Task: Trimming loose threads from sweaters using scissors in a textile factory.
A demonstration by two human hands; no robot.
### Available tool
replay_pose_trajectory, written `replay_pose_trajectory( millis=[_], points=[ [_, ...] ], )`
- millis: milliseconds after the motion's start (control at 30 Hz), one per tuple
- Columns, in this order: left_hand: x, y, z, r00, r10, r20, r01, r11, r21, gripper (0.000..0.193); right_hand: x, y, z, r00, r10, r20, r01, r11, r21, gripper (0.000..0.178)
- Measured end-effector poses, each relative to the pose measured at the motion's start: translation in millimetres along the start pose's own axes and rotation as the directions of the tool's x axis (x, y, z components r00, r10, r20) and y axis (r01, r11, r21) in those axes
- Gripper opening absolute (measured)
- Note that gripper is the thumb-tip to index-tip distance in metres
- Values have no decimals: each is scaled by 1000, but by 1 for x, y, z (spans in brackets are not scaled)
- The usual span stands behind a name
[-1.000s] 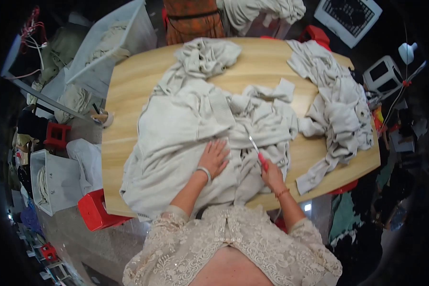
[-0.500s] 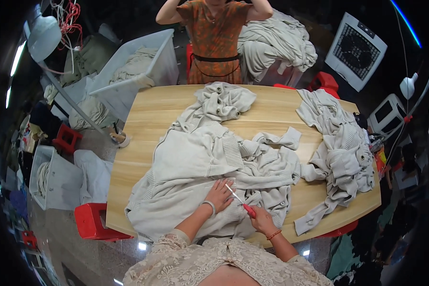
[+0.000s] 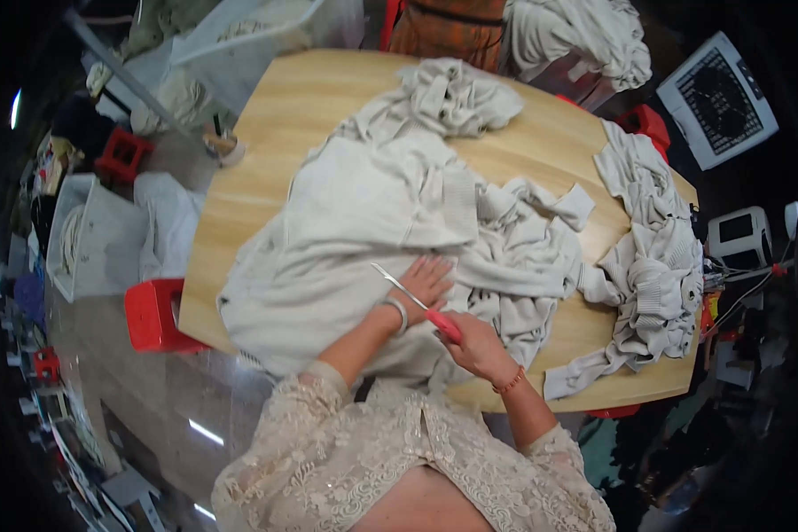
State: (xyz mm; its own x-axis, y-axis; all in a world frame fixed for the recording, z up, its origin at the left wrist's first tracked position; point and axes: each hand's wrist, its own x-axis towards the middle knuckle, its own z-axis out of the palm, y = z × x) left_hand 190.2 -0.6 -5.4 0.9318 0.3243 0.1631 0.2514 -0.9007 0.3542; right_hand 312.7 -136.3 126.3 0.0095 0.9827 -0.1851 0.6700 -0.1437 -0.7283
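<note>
A pale grey knitted garment (image 3: 355,213) with ribbed edges lies spread over the table in front of me. My left hand (image 3: 426,282) rests flat on it with fingers stretched out, near a ribbed band. My right hand (image 3: 481,344) is closed around the red handle of a slim tool (image 3: 445,326) with a thin metal shaft. That shaft slants across the back of my left hand and wrist, its small tip pointing up and left over the cloth. Whether the tip touches the cloth I cannot tell. More crumpled grey knitwear (image 3: 523,239) lies just right of my hands.
Another heap of grey buttoned knitwear (image 3: 652,266) covers the right side of the wooden table (image 3: 275,115). Red stools (image 3: 155,315) stand around it. White bins (image 3: 106,244) hold cloth at the left. Across the table is a person in orange-brown clothing (image 3: 448,35).
My view has tipped downward, so the table sits higher in it. The tool's tip has moved left past my left hand's fingers, and my right hand has come closer to my left wrist.
</note>
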Motion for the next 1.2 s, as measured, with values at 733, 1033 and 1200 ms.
replay_pose_trajectory(
  millis=[733, 1033, 1200],
  points=[
    [-114, -20, -71, 867, -455, -202, 469, 883, 25, 69, 29, -56, 3, 958, 57, 283, 29, 956, -291, 33],
    [-240, -90, -94, 513, -823, -245, 851, 525, 22, 77, 75, -108, 54, 906, -109, 408, 227, 941, -250, 34],
    [-307, -141, -120, 326, -936, -132, 934, 341, -110, 63, 86, -121, 77, 871, -124, 475, 226, 960, -164, 29]
  ],
)
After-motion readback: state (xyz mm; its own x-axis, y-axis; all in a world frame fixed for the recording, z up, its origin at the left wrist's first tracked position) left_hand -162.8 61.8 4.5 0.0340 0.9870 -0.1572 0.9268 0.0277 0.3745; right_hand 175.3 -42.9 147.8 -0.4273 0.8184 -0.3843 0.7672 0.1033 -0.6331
